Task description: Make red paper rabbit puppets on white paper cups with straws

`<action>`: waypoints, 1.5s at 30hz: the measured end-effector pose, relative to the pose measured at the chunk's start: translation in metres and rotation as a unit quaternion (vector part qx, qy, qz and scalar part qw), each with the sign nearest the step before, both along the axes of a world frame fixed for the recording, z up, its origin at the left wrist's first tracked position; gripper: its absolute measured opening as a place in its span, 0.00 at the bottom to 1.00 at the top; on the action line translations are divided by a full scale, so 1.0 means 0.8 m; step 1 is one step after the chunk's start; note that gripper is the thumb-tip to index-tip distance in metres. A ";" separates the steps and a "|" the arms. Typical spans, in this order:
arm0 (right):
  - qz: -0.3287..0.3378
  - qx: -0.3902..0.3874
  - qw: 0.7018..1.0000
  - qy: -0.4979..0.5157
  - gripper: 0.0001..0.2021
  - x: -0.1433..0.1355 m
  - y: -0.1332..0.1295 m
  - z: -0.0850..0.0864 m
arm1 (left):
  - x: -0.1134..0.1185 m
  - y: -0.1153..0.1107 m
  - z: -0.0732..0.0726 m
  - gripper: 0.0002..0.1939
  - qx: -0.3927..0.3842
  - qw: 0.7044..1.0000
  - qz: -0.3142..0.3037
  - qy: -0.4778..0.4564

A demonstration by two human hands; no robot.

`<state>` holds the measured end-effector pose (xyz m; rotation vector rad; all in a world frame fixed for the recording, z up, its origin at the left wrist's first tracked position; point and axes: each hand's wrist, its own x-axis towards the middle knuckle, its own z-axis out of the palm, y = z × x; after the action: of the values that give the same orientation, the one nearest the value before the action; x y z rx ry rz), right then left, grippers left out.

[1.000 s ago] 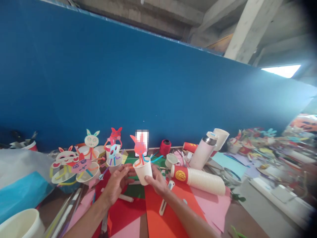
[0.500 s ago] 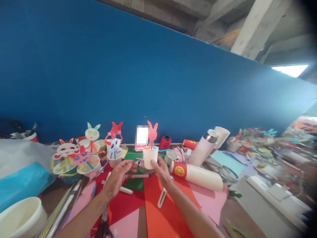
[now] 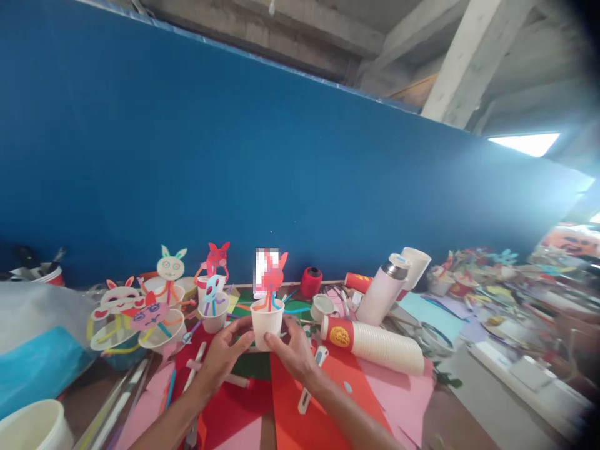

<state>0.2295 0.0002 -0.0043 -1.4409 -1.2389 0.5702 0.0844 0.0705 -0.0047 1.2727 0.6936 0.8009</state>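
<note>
- The white paper cup (image 3: 267, 325) is in front of the person, upright between the hands; a red paper rabbit-like figure (image 3: 273, 275) with thin coloured limbs rises from it.
- The right hand (image 3: 293, 350) is gripping this cup, its thumb on the near wall; the left hand (image 3: 225, 353) is half curled at the other side, and one cannot tell if it also grips.
- If the fingers press too hard, the thin wall may bend; if the cup tips, the figure may lean or slip, because its legs look weak.
- The left fingers may catch a limb of the figure, since they are so near.
- The right forearm is beside the white utility knife (image 3: 313, 381) and could push it; whether the blade is out, one cannot tell.
- The lying stack of white paper cups (image 3: 387, 344) may roll if the right arm knocks it.
- Counted: two hands; one cup held, with one figure; five more figures grouped at the left; one knife; one pale pink bottle (image 3: 382, 290); one lying stack, its cups too tightly nested to count.
</note>
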 end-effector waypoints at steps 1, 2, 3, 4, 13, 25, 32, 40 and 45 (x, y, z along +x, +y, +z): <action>0.003 -0.003 1.000 -0.003 0.15 -0.002 -0.001 0.000 | 0.001 0.000 0.001 0.24 -0.001 1.000 -0.002 -0.002; 0.005 -0.007 1.000 -0.004 0.16 -0.003 -0.001 0.000 | 0.001 0.000 0.001 0.25 -0.002 1.000 0.000 -0.003; 0.009 -0.011 1.000 -0.004 0.16 -0.004 -0.002 -0.001 | 0.002 0.000 0.000 0.25 -0.001 1.000 0.004 -0.003; 0.013 -0.013 1.000 -0.004 0.17 -0.006 -0.002 -0.001 | 0.002 0.000 -0.001 0.25 0.002 1.000 0.007 -0.002; -0.006 -0.020 0.999 -0.043 0.16 -0.011 -0.002 -0.008 | 0.001 0.001 -0.008 0.23 0.002 1.000 0.004 -0.019; 0.015 0.017 0.999 -0.040 0.17 -0.011 -0.004 -0.011 | 0.001 0.001 -0.014 0.20 -0.063 0.991 -0.046 -0.112; 0.011 0.010 0.999 -0.032 0.17 -0.010 0.000 -0.018 | 0.000 0.001 -0.013 0.19 -0.065 0.988 -0.061 -0.128; -0.011 0.014 1.000 -0.016 0.18 0.002 0.003 -0.019 | 0.002 -0.002 -0.005 0.22 -0.034 0.998 -0.007 -0.061; -0.067 0.022 0.997 -0.031 0.18 0.018 0.006 -0.014 | -0.001 0.004 -0.010 0.18 -0.005 0.996 0.092 -0.011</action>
<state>0.2441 0.0047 -0.0158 -1.5022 -1.1865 0.4078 0.0837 0.0737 -0.0128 1.2005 0.8051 0.9592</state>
